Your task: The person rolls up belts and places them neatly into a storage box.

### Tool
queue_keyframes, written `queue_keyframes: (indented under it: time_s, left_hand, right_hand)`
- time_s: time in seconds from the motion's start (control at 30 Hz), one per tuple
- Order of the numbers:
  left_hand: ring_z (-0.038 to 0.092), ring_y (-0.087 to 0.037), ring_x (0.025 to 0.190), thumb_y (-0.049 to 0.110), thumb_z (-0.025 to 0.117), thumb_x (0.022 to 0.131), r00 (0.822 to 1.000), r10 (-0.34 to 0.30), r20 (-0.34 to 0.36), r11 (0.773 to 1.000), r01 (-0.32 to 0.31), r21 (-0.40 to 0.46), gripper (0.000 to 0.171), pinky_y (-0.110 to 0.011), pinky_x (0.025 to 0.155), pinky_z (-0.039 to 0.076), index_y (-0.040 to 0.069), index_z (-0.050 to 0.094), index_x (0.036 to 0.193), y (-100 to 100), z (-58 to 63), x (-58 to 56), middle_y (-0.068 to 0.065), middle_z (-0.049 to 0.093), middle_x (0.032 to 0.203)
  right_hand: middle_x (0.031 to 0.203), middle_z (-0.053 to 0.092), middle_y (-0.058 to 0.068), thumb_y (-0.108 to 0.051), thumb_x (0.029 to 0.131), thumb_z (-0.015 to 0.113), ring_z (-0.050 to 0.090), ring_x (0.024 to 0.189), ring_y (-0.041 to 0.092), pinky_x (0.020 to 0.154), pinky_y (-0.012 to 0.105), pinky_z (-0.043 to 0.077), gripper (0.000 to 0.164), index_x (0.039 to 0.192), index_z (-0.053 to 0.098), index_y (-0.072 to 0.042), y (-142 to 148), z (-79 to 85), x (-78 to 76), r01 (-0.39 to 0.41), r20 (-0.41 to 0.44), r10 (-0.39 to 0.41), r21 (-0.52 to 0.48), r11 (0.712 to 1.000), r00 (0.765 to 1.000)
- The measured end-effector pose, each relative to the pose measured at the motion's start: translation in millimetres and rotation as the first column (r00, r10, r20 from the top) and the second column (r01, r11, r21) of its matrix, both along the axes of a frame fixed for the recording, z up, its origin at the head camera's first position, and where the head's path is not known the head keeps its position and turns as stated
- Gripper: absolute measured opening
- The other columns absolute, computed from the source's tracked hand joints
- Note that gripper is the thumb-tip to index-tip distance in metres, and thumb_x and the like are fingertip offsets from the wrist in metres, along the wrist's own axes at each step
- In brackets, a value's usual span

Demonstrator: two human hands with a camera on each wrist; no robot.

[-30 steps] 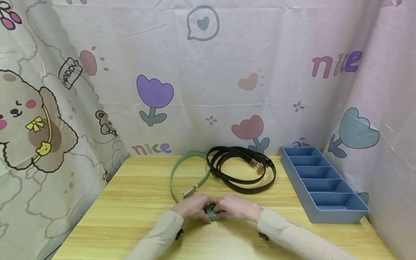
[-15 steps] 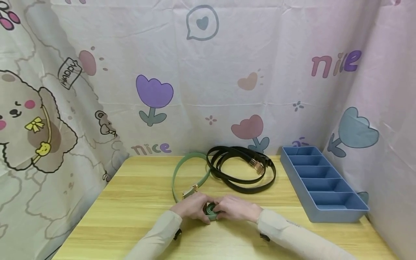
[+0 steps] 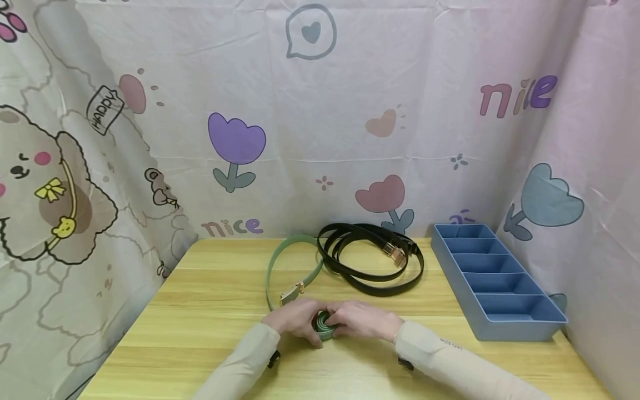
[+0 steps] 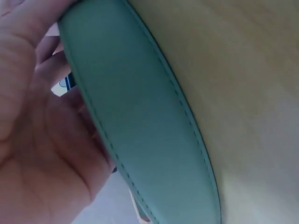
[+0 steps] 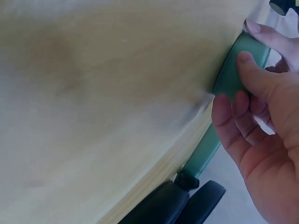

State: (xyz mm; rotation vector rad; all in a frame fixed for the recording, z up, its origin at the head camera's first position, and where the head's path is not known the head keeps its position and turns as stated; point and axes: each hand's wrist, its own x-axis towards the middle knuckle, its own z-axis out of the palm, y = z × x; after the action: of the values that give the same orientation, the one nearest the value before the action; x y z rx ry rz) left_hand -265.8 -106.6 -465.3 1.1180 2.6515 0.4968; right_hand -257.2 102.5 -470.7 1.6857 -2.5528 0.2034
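Note:
In the head view a green belt stands on edge, its near end rolled into a tight coil [image 3: 325,333] and the rest forming a wide loop behind. A gold-trimmed buckle [image 3: 291,293] sits on that loop, just beyond my left hand [image 3: 299,318], which grips the coil's left side. My right hand [image 3: 364,319] holds the coil from the right, fingertips at its top and thumb on the near side. The left wrist view shows the stitched green strap [image 4: 140,112] large before the palm. In the right wrist view, the thumb presses the coil's outer face [image 5: 229,74].
A black belt [image 3: 378,290] with a gold buckle lies loosely coiled behind my hands, its left side meeting the green loop. At the right of the wooden table [image 3: 175,333] stands a blue box [image 3: 520,331] with several compartments in a row. Printed cloth [image 3: 310,111] hangs behind.
The left side of the green loop has drawn slightly to the right. Both hands keep their hold on the coil, almost in place.

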Motion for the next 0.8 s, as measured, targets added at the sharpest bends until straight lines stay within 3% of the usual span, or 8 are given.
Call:
queue_keyframes:
  time_s: [0.1, 0.23, 0.43, 0.6, 0.67, 0.8]
  left_hand:
    - [0.054, 0.002, 0.079, 0.028, 0.091, 0.063, 1.0, -0.009, 0.013, 1.0, 0.009, 0.011, 0.044, -0.019, 0.075, 0.047, 0.027, 0.066, 0.1, -1.4, 0.2, -1.2, 0.018, 0.064, 0.091]
    - [0.046, 0.002, 0.065, 0.033, 0.091, 0.062, 0.999, 0.006, -0.033, 1.0, -0.006, 0.013, 0.041, -0.017, 0.061, 0.041, 0.023, 0.069, 0.094, -0.7, 1.0, -1.5, 0.016, 0.062, 0.08]
    - [0.051, 0.005, 0.069, 0.047, 0.091, 0.058, 0.992, 0.052, -0.115, 0.999, -0.05, 0.014, 0.046, -0.016, 0.065, 0.043, 0.025, 0.071, 0.093, 1.9, -3.6, 0.7, 0.017, 0.069, 0.088]
    - [0.049, 0.003, 0.065, 0.055, 0.09, 0.054, 0.985, 0.065, -0.162, 0.998, -0.061, 0.027, 0.051, -0.017, 0.06, 0.042, 0.022, 0.07, 0.088, 3.7, -3.9, 3.4, 0.016, 0.066, 0.08]
    - [0.047, 0.003, 0.063, 0.053, 0.09, 0.055, 0.991, 0.053, -0.12, 0.999, -0.052, 0.014, 0.05, -0.017, 0.058, 0.041, 0.021, 0.07, 0.088, 2.8, 0.2, 3.0, 0.016, 0.064, 0.077]
    - [0.051, 0.0, 0.066, 0.037, 0.09, 0.064, 0.995, 0.046, 0.085, 0.999, -0.046, -0.001, 0.045, -0.019, 0.06, 0.045, 0.013, 0.073, 0.099, -7.6, 16.9, -3.6, 0.008, 0.065, 0.078]
  right_hand:
    - [0.097, 0.056, -0.009, -0.026, 0.087, 0.072, 0.052, 0.085, -0.004, 0.077, 0.008, 0.044, 0.014, 0.1, 0.072, -0.02, 0.4, 0.9, -1.3, -0.018, 0.001, 0.018, 0.009, 1.0, 1.0]
    - [0.105, 0.059, -0.007, -0.026, 0.087, 0.071, 0.056, 0.091, -0.002, 0.081, 0.01, 0.045, 0.015, 0.102, 0.071, -0.021, -0.3, 0.7, -1.2, -0.015, -0.009, 0.016, 0.011, 1.0, 1.0]
    - [0.102, 0.056, -0.01, -0.037, 0.087, 0.069, 0.054, 0.087, -0.003, 0.079, 0.01, 0.045, 0.014, 0.094, 0.068, -0.025, -3.9, -1.3, 0.8, 0.017, -0.004, -0.017, -0.006, 1.0, 1.0]
    - [0.098, 0.057, -0.01, -0.039, 0.085, 0.07, 0.052, 0.084, -0.003, 0.075, 0.009, 0.044, 0.014, 0.089, 0.07, -0.025, -5.1, -0.5, 1.4, 0.007, -0.041, -0.007, -0.005, 1.0, 0.999]
    - [0.094, 0.056, -0.01, -0.038, 0.085, 0.071, 0.05, 0.081, -0.003, 0.072, 0.009, 0.042, 0.014, 0.088, 0.071, -0.025, -5.2, 0.5, 1.4, -0.005, -0.06, 0.005, 0.006, 1.0, 0.998]
    - [0.09, 0.053, -0.011, -0.036, 0.084, 0.072, 0.047, 0.078, -0.004, 0.069, 0.008, 0.039, 0.014, 0.087, 0.071, -0.023, -6.1, 1.4, 2.2, -0.02, -0.073, 0.021, 0.017, 1.0, 0.997]
